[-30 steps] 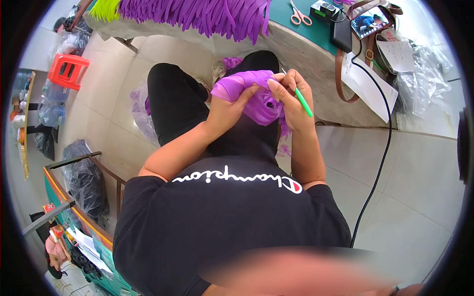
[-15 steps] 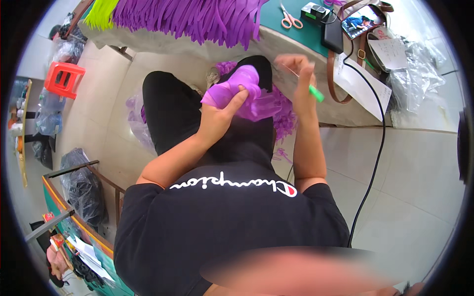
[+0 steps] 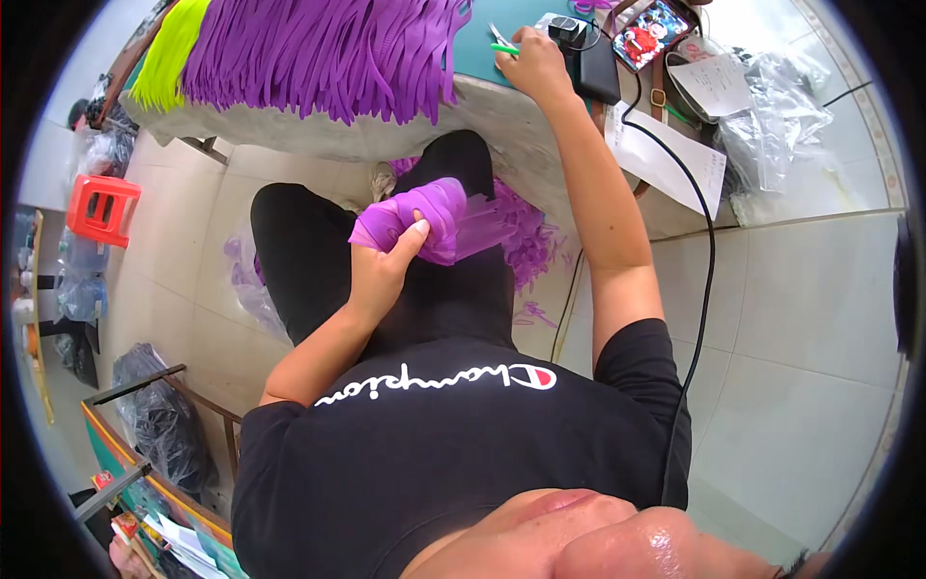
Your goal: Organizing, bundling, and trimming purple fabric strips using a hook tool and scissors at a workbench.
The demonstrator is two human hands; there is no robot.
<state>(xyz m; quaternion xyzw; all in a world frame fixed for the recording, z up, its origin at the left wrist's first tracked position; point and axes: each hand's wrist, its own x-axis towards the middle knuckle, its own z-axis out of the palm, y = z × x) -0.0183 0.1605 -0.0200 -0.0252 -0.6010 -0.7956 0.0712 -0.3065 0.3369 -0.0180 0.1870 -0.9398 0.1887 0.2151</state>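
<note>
My left hand [image 3: 382, 275] is closed around a folded bundle of thin purple strips [image 3: 439, 214], thumb on top, held above my lap. Part of the bundle hangs out to the right, looking slightly see-through. At the table's near edge, my right hand [image 3: 536, 69] is closed with a slim green-handled tool [image 3: 504, 49] poking out of it on the left. It lies over the scissors [image 3: 498, 35], of which only the blades show; whether the fingers also grip their handles is hidden.
Purple strips [image 3: 318, 58] and lime-green strips [image 3: 172, 58] hang over the table edge. Right of my hand are a black box [image 3: 596, 75], a phone [image 3: 651, 37], papers [image 3: 666, 159] and a black cable [image 3: 709, 280]. A red stool [image 3: 101, 210] stands at left; purple scraps [image 3: 526, 232] lie below.
My right hand has moved from beside the bundle up to the table, onto the scissors, carrying the green-handled tool. My left hand still holds the purple bundle.
</note>
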